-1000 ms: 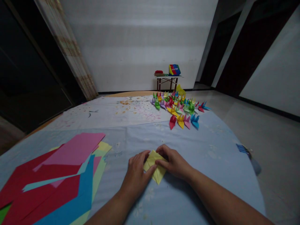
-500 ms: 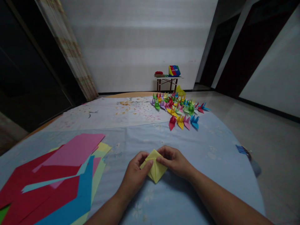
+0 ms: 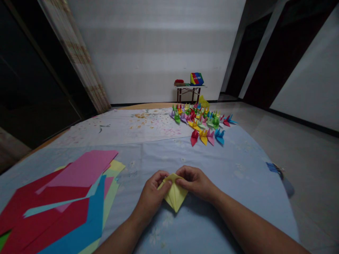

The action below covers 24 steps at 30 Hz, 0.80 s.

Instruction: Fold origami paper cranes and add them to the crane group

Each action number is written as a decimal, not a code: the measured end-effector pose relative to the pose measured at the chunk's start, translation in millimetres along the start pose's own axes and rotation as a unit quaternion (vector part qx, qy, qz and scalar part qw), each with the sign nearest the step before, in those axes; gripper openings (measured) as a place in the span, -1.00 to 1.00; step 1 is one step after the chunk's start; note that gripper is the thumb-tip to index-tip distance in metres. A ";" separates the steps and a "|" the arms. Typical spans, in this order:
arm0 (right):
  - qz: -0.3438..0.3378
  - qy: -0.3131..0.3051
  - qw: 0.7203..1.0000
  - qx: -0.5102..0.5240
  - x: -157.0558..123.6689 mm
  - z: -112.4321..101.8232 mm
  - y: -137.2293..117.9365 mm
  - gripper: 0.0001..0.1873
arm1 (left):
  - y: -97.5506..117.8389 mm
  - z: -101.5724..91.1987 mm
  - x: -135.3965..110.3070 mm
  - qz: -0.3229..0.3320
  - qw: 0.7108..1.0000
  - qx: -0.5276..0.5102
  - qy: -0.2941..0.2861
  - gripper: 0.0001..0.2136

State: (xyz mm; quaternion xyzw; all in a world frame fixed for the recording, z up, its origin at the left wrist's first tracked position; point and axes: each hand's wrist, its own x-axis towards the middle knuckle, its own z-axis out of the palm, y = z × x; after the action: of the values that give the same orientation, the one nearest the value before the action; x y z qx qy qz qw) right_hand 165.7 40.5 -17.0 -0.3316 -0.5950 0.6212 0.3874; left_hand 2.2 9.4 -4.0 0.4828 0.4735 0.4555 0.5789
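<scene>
A folded yellow paper lies on the light blue cloth, its point toward me. My left hand pinches its upper left edge with curled fingers. My right hand pinches the upper right edge, thumb and fingers pressed on the paper's top. Both hands meet over the top corner.
A loose stack of pink, red, blue and yellow sheets lies at the left. Several folded paper cranes in many colours stand farther off on the cloth. A small table with a colourful box stands by the far wall. Bare floor lies to the right.
The yellow paper has turned so its point faces me, and both hands have closed in over its top corner.
</scene>
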 end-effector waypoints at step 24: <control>0.010 0.017 0.999 0.032 0.5 -0.3 -1.9 -0.78 | 0.5 -2.3 -5.6 -0.010 0.997 -0.048 -0.060 -0.80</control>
State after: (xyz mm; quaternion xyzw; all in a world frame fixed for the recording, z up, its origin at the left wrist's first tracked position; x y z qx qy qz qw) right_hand 165.9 41.0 -15.1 -0.3360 -0.5647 0.6379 0.4016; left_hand -0.9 4.2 -3.1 0.4760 0.4201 0.4421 0.6336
